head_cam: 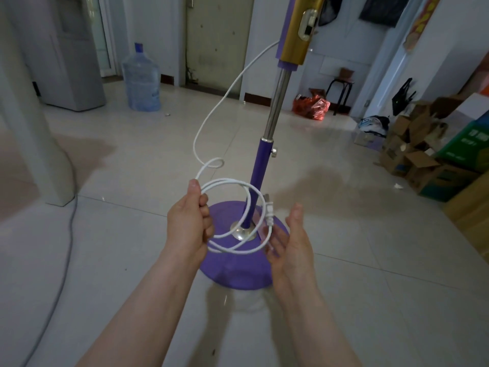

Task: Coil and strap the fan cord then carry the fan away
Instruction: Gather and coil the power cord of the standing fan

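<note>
Head view: left fingers (204, 202) grasp coiled cord (228, 181), right fingers (276, 243) released; fan (262, 160) behind, boxes (412, 165) rightward.

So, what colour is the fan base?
Purple, with a silver collar at the pole; the head view shows the base.

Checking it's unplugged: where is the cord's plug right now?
Head view, centre: the plug hangs at the coil's right side, just left of the open right hand, above the fan base.

No legible text, only blurred marks on the green box (473, 140)
</note>
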Tool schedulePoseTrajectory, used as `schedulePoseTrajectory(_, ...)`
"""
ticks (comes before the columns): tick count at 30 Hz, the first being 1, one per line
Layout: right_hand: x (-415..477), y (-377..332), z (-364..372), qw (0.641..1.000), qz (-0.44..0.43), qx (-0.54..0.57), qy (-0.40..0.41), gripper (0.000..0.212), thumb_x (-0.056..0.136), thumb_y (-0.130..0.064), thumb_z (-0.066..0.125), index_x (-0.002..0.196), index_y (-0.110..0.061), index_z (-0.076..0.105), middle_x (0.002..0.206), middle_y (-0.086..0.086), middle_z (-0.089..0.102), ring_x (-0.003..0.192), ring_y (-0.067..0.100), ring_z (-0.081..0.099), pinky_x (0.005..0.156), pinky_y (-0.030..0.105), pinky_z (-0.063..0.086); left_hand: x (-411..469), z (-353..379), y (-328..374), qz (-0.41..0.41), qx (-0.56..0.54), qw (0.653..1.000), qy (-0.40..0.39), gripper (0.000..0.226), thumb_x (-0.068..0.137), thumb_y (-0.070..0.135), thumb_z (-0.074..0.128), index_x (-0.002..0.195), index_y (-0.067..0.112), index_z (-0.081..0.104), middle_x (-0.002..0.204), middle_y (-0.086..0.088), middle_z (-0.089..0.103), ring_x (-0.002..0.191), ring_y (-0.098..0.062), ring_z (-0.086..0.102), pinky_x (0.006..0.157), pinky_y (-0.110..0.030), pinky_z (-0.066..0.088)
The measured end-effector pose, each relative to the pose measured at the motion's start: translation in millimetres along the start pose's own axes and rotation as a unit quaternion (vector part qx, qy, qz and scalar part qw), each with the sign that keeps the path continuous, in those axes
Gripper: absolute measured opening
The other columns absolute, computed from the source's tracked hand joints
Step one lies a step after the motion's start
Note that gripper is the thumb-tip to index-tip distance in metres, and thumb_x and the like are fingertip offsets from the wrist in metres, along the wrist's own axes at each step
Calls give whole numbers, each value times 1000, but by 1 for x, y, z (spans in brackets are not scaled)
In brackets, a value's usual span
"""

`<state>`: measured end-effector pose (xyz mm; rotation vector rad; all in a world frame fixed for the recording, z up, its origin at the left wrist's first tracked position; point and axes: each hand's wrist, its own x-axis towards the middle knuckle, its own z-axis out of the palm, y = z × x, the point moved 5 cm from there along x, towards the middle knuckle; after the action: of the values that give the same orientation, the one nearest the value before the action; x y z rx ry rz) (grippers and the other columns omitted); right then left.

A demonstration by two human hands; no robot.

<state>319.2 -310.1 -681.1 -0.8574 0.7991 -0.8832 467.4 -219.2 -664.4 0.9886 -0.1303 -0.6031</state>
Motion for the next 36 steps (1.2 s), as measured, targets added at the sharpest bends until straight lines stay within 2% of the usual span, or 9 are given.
schedulePoseTrajectory(6, -21, 28, 36, 998, -31, 27, -48, 51, 90, -54, 52, 128, -20, 54, 94, 9, 75, 83, 21, 74, 64, 30, 60, -17, 7, -17, -25, -137, 990, 27, 50, 97, 45, 46, 55, 22, 30, 37, 10, 22, 26, -4, 15, 27, -12, 13)
schedulePoseTrajectory(11, -16, 9, 34, 993, -107, -22, -40, 33, 100, -41, 44, 106, -11, 56, 57, 0, 52, 52, 15, 53, 55, 32, 47, -28, 13, -27, -5, -100, 995, 18, 54, 96, 47, 43, 49, 26, 23, 40, 9, 18, 31, -8, 13, 32, -17, 15)
schedulePoseTrajectory(14, -13, 5, 35, 992, -117, -25, -50, 30, 102, -37, 42, 91, -11, 53, 62, 6, 38, 53, 17, 36, 49, 26, 40, -25, 11, -32, 9, -35, 998, 45, 55, 94, 56, 37, 51, 26, 24, 43, 7, 20, 38, -13, 20, 43, -25, 26)
schedulePoseTrajectory(17, -7, 2, 34, 990, -124, -44, -52, 27, 103, -34, 43, 85, -17, 53, 61, 2, 36, 54, 16, 33, 42, 22, 37, -18, 3, -41, 35, 50, 997, 50, 58, 95, 60, 29, 51, 22, 37, 42, 7, 33, 44, -13, 34, 49, -24, 35)
schedulePoseTrajectory(21, 3, 0, 32, 988, -111, -66, -80, 26, 102, -33, 44, 81, -19, 51, 53, -8, 30, 43, 5, 23, 37, 19, 22, 1, 9, -40, -17, 15, 999, -33, 62, 96, 58, 29, 80, 12, 68, 45, 5, 45, 42, -11, 47, 60, -31, 48)
schedulePoseTrajectory(25, 9, 2, 27, 988, -63, -91, -105, 25, 102, -35, 46, 82, -19, 51, 51, -8, 31, 37, 3, 23, 35, 16, 19, 24, 21, -17, -44, 89, 989, -110, 60, 92, 60, 42, 70, 14, 75, 52, 0, 57, 45, -11, 56, 60, -29, 58)
schedulePoseTrajectory(28, 9, -7, 28, 977, -38, -145, -150, 31, 101, -36, 47, 76, -19, 46, 52, -7, 29, 39, 5, 20, 36, 18, 18, 33, 32, 10, -108, 196, 952, -211, 66, 75, 73, 52, 75, 10, 72, 56, -2, 62, 52, -14, 62, 65, -30, 59)
schedulePoseTrajectory(32, 10, -37, 37, 947, -16, -215, -239, 31, 102, -36, 46, 76, -19, 42, 60, -1, 26, 43, 7, 19, 37, 19, 18, 31, 46, 47, -192, 361, 846, -342, 75, 55, 83, 62, 80, 12, 68, 68, -2, 63, 67, -16, 62, 72, -31, 55)
schedulePoseTrajectory(36, 15, -70, 51, 899, -1, -334, -282, 31, 100, -39, 49, 77, -18, 46, 55, -2, 30, 42, 8, 21, 36, 19, 24, 18, 61, 52, -117, 442, 812, -364, 65, 64, 61, 72, 108, 13, 69, 95, -3, 71, 81, -11, 65, 70, -24, 54)
